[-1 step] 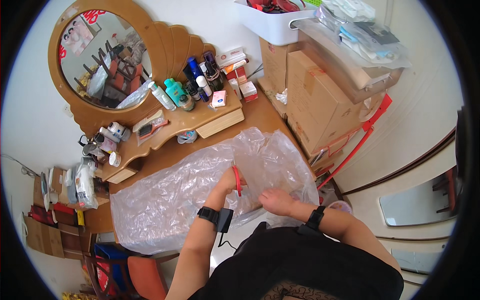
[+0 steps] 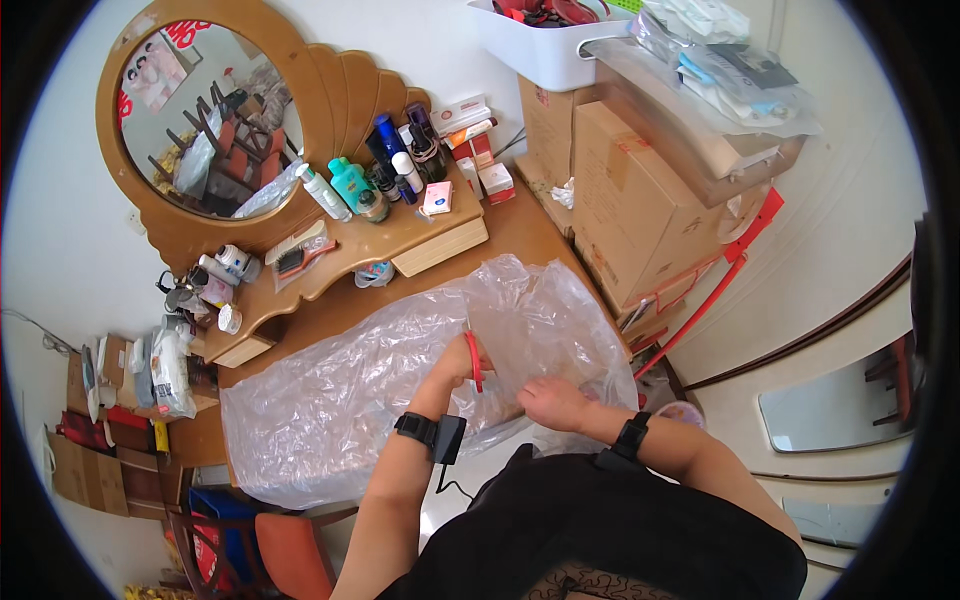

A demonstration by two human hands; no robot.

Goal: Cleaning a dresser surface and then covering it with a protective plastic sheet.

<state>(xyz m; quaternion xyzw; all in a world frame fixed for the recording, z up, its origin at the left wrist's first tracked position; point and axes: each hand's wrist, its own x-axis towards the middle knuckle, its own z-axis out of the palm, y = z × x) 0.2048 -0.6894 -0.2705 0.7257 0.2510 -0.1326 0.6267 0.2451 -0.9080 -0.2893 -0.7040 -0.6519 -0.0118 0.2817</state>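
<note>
A large sheet of clear, crinkled plastic [image 2: 340,400] is spread over the brown dressing table, and its front part hangs over the edge. My left hand [image 2: 460,360] is closed at the middle of the sheet around what look like red-handled scissors [image 2: 475,365]. Their blades and my fingertips are hidden by the hand and the plastic. To the right, my right hand [image 2: 555,403] is closed in a fist on the sheet's near part, pinching the plastic. Black straps circle both my wrists, and the left one carries a small black box [image 2: 449,441].
Behind the sheet, bottles [image 2: 348,183] and a brush [image 2: 295,258] stand or lie on a raised shelf below a round mirror [image 2: 210,120]. Cardboard boxes [image 2: 640,210] are stacked at right, with a white tub [image 2: 545,50] above. A chair [image 2: 292,555] is at lower left.
</note>
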